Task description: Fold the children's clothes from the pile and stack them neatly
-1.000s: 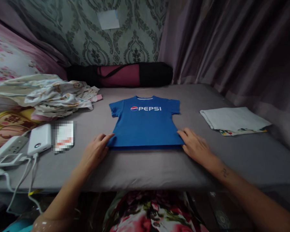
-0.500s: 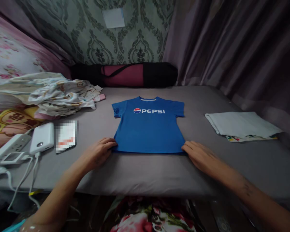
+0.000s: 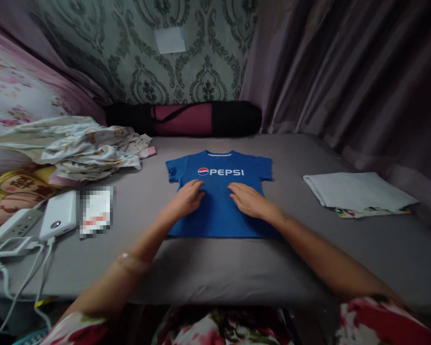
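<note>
A blue T-shirt point(image 3: 221, 211) with a white PEPSI print lies spread flat on the grey sheet point(image 3: 233, 268), its collar pointing away from me. Over the left part of its chest is my left hand point(image 3: 188, 199), fingers apart and holding nothing. My right hand point(image 3: 249, 199) is over the right part, just below the print, with its fingers also apart. Whether the fingertips press on the cloth or hover just above it is hard to tell.
Folded pale cloth point(image 3: 359, 191) lies at right. Crumpled clothes point(image 3: 89, 146), a power bank point(image 3: 60, 213), a blurred-out packet point(image 3: 96, 211), and a power strip point(image 3: 12, 232) with cables are at left. A black and maroon bag point(image 3: 185, 119) lies along the back.
Both hands have let go of the shirt's bottom corners and moved inward and up over its chest. The view has tilted slightly upward.
</note>
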The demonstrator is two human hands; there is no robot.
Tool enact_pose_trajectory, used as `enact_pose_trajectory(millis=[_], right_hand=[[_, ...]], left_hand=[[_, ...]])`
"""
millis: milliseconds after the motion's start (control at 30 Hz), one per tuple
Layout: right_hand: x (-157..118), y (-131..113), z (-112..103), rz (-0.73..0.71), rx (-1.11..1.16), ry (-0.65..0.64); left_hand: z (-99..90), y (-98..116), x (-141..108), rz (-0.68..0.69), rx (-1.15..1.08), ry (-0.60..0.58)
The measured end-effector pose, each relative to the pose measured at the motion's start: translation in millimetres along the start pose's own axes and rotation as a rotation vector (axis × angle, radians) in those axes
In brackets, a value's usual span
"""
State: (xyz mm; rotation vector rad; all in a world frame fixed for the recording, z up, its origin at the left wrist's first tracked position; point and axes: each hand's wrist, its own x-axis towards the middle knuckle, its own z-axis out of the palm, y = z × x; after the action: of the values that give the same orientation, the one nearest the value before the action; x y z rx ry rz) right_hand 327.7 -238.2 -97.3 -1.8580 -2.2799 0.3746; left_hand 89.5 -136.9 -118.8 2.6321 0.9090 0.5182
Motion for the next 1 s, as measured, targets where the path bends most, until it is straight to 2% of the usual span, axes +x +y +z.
enact_pose_trajectory(millis=[100, 200, 367, 500, 633, 800, 1000], right_hand=[[37.2, -1.3, 30.4, 0.018, -0.012, -0.042], [52.5, 18.1, 41.8, 0.062, -0.048, -0.026], [65.6, 67.2, 28.0, 0.253, -0.099, 0.052], [69.3, 84.1, 21.9, 0.293, -0.113, 0.083], [50.0, 78.2, 26.8, 0.182, -0.137, 0.072], [1.5, 67.6, 32.2, 0.029, -0.128, 0.018], [-56.4, 53.7, 30.0, -0.037, -0.043, -0.030]], left_hand=[[37.2, -1.6, 34.7, -0.057, 0.119, -0.062], [52.4, -15.7, 47.2, -0.182, 0.195, -0.097], [43.8, -49.5, 51.6, -0.285, 0.279, -0.009], [36.1, -54.1, 53.0, -0.297, 0.333, -0.012], [34.2, -48.1, 38.2, -0.166, 0.308, -0.079], [26.4, -43.1, -4.0, -0.047, 0.241, -0.180], [5.6, -36.9, -54.9, -0.025, 0.158, -0.238]])
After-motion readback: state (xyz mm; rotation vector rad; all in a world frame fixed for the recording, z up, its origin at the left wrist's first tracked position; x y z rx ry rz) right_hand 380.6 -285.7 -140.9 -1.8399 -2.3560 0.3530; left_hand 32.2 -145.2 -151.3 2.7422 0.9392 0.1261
